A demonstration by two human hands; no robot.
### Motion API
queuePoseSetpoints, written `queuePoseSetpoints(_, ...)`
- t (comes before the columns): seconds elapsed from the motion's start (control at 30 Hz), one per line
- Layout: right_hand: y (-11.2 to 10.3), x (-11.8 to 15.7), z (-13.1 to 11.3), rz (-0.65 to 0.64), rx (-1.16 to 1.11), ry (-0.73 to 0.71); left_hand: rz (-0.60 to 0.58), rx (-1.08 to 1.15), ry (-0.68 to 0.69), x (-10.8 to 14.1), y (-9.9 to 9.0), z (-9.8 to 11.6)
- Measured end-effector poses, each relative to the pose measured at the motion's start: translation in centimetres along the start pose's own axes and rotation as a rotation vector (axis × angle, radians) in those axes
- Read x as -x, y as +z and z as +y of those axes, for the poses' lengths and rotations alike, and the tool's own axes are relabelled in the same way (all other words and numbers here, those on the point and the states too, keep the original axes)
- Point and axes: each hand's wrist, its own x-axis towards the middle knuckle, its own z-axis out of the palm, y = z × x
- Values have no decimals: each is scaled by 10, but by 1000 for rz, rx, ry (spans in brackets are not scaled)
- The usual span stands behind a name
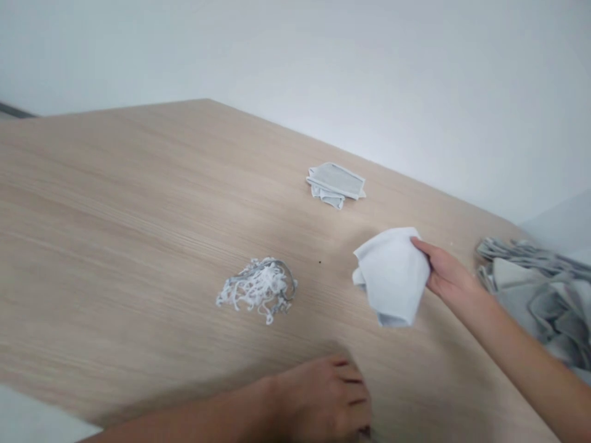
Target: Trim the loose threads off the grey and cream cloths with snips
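A folded white cloth piece (392,277) with a greyish underside hangs just above the wooden table (138,203). My right hand (443,271) pinches its right edge, thumb on top and the other fingers underneath. At the lower middle of the view, my left hand (325,397) is closed with its knuckles up, low over the table. Its fingertips are turned away, and whatever they may hold is hidden. Between the hands and to the left lies a tangle of white and grey thread scraps (258,288).
Toward the back edge sit folded grey cloth pieces with white borders (336,181). A heap of grey and white fabric (545,307) fills the right side, beside my right forearm. Behind the table rises a white wall (295,67). Something white (37,418) shows at bottom left.
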Motion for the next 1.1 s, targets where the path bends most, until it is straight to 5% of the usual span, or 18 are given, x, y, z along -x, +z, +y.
queuePoseSetpoints(0.1, -11, -11, 41, 54, 105, 207, -30, 41, -5, -1, -16, 2)
queuePoseSetpoints(0.2, -33, -10, 55, 109, 222, 291, -47, 69, -13, -3, -21, 1)
queuePoseSetpoints(0.33, -66, 9, 53, 248, 409, 212, -59, 109, -14, -4, -23, 0)
queuePoseSetpoints(0.4, -68, 27, 52, 299, 574, 57, -60, 131, -18, -4, -23, 1)
queuePoseSetpoints(0.5, -45, 58, 55, 221, 792, -329, -56, 161, -20, -5, -21, 1)
queuePoseSetpoints(0.63, 11, 79, 70, -126, 761, -651, -38, 214, -35, -4, -20, -1)
queuePoseSetpoints(0.77, 47, 71, 91, -314, 688, -605, 38, 293, -170, -1, -37, -3)
queuePoseSetpoints(0.97, 57, 64, 112, -218, 666, -565, 159, 312, -576, -8, -90, -15)
queuePoseSetpoints(1.1, 58, 66, 115, -221, 638, -555, 91, 183, -752, -21, -114, -35)
